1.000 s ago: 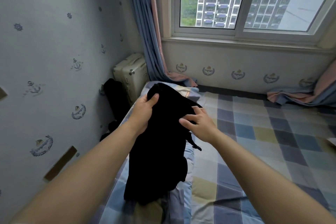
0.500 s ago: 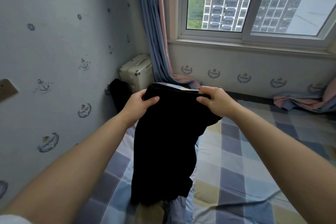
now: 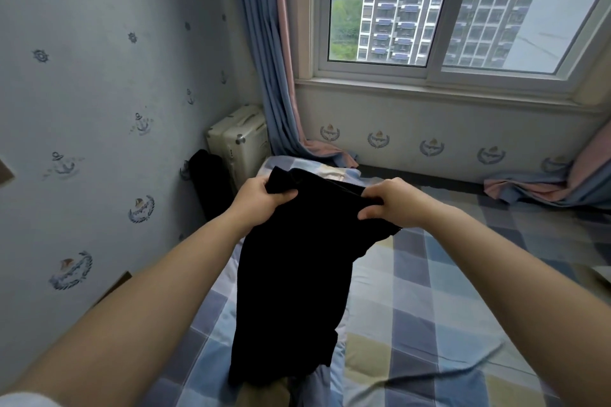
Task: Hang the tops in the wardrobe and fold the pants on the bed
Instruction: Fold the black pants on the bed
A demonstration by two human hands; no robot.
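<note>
Two hands hold one black piece of clothing up over the bed. The left hand has its fingers curled tight around the top left corner, and a bit of cloth sticks up past the knuckles. The right hand pinches the top edge on the other side, with the thumb underneath and the fingers bent over the cloth. The top edge runs between the two hands, a little loose, and the rest hangs straight down until the bottom end lies bunched on the checked blanket near the left side of the bed. It is so dark that I cannot tell for sure if it is pants or a top, but the long shape hanging from a band at the top looks like pants. The cloth looks soft and floppy, not stiff at all, and it sags under its own weight. It seems light enough for two hands to lift with no trouble. It will not break or slip much, but it will droop and crease wherever nobody holds it. The best place to hold it is at the two top corners, as the hands do now, so it hangs flat and can be laid smooth on the bed for folding.
</note>
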